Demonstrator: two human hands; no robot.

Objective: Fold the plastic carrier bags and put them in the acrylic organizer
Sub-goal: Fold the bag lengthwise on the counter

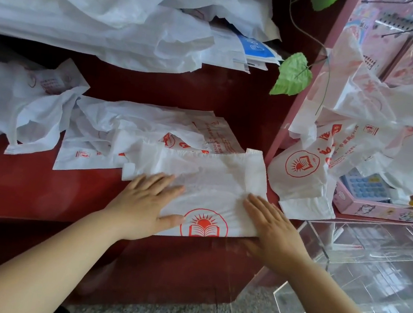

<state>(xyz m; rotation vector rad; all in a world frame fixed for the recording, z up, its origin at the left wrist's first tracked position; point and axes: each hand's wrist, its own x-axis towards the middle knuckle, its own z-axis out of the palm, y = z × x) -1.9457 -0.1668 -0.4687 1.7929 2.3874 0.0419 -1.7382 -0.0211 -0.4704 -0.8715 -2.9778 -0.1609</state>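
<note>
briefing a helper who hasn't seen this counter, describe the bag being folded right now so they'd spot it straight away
Start at the dark red counter and go to its near edge, just left of the clear acrylic organizer. The bag being folded lies flat there under the left hand and right hand. Unlike the crumpled bags around it, it is smoothed, with a red sun-and-book logo facing up.

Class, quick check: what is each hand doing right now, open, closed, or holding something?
Left hand: open, palm flat on the plastic bag, gripping nothing.
Right hand: open, fingers flat on the same bag's right edge, gripping nothing.
</note>
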